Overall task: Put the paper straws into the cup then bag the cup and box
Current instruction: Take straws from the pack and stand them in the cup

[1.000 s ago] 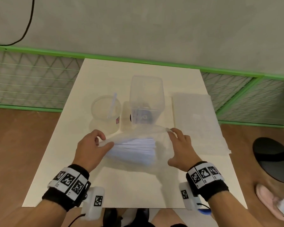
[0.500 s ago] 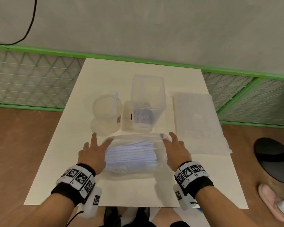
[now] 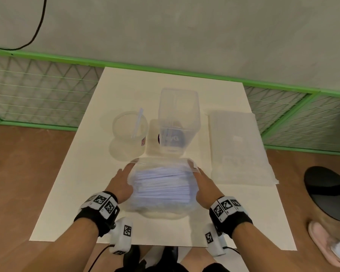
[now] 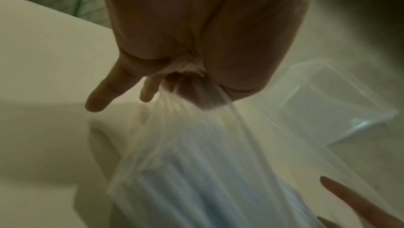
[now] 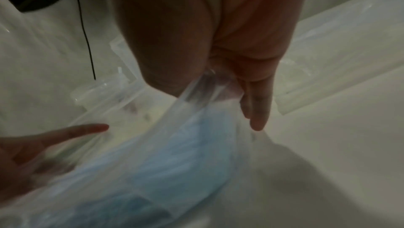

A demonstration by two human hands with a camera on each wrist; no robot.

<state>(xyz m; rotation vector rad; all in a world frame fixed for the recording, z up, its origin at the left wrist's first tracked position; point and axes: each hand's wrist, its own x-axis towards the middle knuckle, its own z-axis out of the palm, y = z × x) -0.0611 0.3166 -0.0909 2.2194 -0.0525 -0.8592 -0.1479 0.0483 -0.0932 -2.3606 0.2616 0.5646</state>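
Note:
A clear bag of pale blue paper straws (image 3: 162, 185) lies on the white table (image 3: 82, 193) in front of me, its mouth pointing away. My left hand (image 3: 120, 183) pinches the bag's left edge, the plastic gathered under the thumb (image 4: 196, 162). My right hand (image 3: 204, 185) pinches the right edge in the same way (image 5: 164, 171). Behind the bag stands a clear cup (image 3: 129, 127) with one straw (image 3: 137, 122) leaning in it. To its right is a tall clear box (image 3: 178, 118).
A flat stack of clear plastic bags (image 3: 238, 146) lies on the table's right side. A green mesh fence (image 3: 37, 95) runs behind the table. A black stool and another person's foot (image 3: 322, 193) are on the floor at right.
Both hands drew the straw bag back toward me and lowered it. They shifted from its top to its two sides, stretching the mouth wide.

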